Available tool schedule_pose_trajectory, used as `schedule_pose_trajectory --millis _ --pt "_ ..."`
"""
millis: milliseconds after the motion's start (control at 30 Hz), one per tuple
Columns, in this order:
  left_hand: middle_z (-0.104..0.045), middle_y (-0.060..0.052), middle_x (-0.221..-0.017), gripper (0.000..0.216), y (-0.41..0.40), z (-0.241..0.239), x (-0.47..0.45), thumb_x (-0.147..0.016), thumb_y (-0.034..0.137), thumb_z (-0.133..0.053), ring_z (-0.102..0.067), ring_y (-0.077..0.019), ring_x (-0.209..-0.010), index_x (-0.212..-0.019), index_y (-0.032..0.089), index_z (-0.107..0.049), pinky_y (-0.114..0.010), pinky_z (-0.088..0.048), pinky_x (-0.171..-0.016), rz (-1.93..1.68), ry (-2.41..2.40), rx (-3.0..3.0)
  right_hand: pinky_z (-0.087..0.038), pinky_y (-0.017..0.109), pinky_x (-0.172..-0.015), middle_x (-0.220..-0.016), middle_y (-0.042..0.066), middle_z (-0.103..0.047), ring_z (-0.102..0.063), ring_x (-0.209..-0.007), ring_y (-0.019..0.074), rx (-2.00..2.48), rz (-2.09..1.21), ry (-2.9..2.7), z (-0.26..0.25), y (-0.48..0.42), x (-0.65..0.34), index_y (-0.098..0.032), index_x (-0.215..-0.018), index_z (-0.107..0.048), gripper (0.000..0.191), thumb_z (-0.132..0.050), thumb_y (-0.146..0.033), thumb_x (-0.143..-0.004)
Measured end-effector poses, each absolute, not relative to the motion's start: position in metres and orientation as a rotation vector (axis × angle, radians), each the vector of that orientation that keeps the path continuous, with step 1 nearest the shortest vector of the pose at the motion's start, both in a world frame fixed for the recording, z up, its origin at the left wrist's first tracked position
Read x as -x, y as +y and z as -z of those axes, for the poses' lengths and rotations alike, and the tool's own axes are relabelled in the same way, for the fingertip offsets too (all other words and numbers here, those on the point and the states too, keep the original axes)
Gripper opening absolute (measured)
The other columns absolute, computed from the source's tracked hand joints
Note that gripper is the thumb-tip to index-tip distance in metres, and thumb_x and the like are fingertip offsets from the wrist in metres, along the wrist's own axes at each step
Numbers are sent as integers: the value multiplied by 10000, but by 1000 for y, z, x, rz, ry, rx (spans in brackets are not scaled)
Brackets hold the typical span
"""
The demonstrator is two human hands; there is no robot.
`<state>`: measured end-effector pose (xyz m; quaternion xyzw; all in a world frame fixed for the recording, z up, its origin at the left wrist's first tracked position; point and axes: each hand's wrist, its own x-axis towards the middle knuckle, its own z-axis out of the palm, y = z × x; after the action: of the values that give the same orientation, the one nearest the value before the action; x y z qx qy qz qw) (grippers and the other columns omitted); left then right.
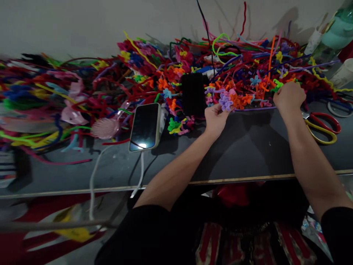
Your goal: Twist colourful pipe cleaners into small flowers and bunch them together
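Note:
My left hand [216, 119] is closed in a pinch at the edge of a purple pipe-cleaner flower [226, 101], at the front of a colourful heap. Orange pipe-cleaner flowers [246, 98] lie just right of it. Farther right, my right hand [290, 98] reaches into the heap with its fingers curled closed. A bright green pipe-cleaner piece [277, 85] shows beside those fingertips; whatever they grip is hidden behind the hand. A long purple pipe cleaner [255, 109] lies along the front of the heap between both hands.
Scissors [321, 127] with red and yellow handles lie right of my right arm. Left of my left hand are a black rectangular object [192, 94], a phone [145, 127] with a white cable [142, 169], and a pink hairbrush [106, 127]. A paper cup [343, 77] stands far right.

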<state>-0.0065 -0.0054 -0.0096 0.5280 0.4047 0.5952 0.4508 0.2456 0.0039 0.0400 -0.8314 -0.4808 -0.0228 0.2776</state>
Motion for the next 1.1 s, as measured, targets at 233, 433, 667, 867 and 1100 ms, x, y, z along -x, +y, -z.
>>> schedule_pose_trajectory --millis 233,433,667,867,1100 --pt "-690 9 -695 207 -2 13 7 -679 341 -840 -621 -117 -691 -724 171 -730 -243 -511 -695 -1539 955 -1275 -516 502 -927 -937 103 -737 -677 -982 312 1810 -31 -1703 -62 -19 -244 -224 -918 -712 231 -648 -436 -853" --pt "-668 23 -659 136 -4 10 7 -694 280 -819 -602 -110 -670 -677 177 -732 -249 -503 -698 -1583 914 -1328 -546 461 -876 -938 65 -733 -688 -938 266 1390 -259 -1640 -46 -16 -210 -257 -970 -710 326 -597 -548 -876" --pt "-693 9 -707 117 -2 5 4 -705 264 -821 -643 -138 -724 -725 198 -727 -292 -549 -737 -1593 955 -1250 -521 469 -919 -914 53 -743 -682 -965 279 1314 -278 -1688 -42 -31 -176 -276 -846 -723 199 -688 -469 -816" --pt "-685 -3 -719 153 5 8 7 -767 316 -792 -667 -153 -775 -746 189 -708 -290 -549 -751 -1641 995 -1195 -474 457 -954 -1059 131 -733 -668 -1005 288 1680 144 -1480 -52 -17 -226 -218 -1027 -714 238 -509 -287 -927" --pt "-681 -11 -733 273 5 11 6 -740 440 -807 -675 -176 -826 -792 192 -705 -300 -554 -756 -1672 1002 -1171 -368 432 -1095 -1342 211 -595 -510 -1276 321 1869 466 -1429 -50 -12 -260 -122 -1251 -627 446 -567 -137 -810"
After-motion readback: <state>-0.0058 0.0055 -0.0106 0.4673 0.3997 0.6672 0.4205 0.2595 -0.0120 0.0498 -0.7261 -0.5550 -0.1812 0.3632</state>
